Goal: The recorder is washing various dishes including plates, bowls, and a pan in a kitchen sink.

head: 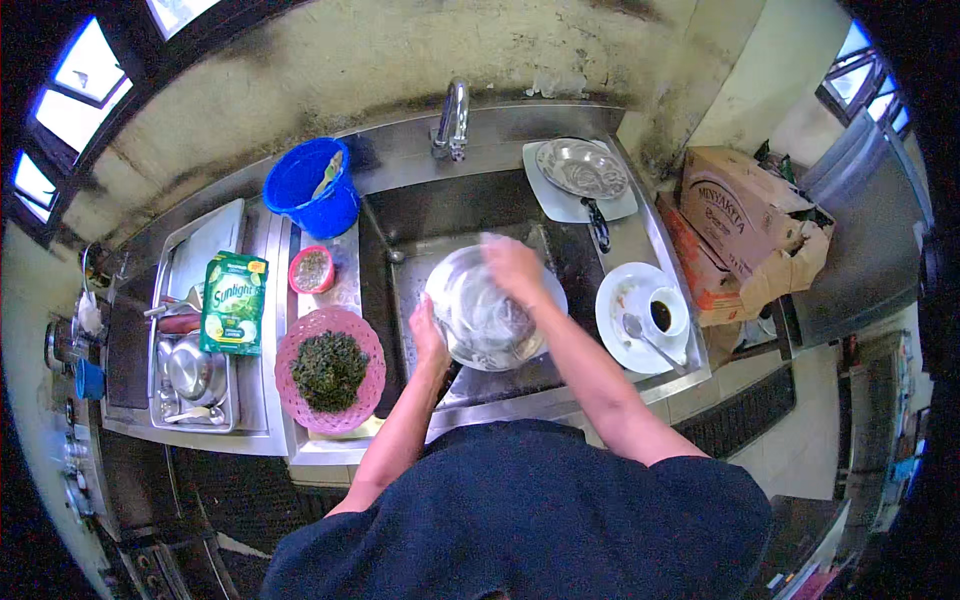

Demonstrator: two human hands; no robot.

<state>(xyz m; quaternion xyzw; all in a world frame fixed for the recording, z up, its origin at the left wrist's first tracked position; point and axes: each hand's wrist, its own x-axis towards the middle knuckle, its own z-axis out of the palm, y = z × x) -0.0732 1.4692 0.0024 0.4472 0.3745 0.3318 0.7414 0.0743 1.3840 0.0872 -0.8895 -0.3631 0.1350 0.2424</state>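
Note:
A round metal bowl or pan point(480, 330), its inside smeared with whitish suds, is held over the stainless steel sink point(416, 274). My left hand point(429, 334) grips its left rim. Blurred by motion, my right hand point(512, 266) lies at the upper part of the bowl; whether it holds a sponge cannot be told. Behind the sink stands a chrome faucet point(453, 124). Left of the basin, a pink woven plastic basket point(371, 382) holds chopped dark green leaves point(330, 371). A small red bowl point(311, 270) with grainy contents sits above the basket.
A blue bucket point(289, 180) stands at the back left. Farther left are a green Sunlight pouch point(234, 304) and a metal tray point(159, 409) of utensils. On the right lie a glass lid point(585, 169) on a white board, a white plate point(619, 341) with cup and spoon, and a cardboard box point(724, 202).

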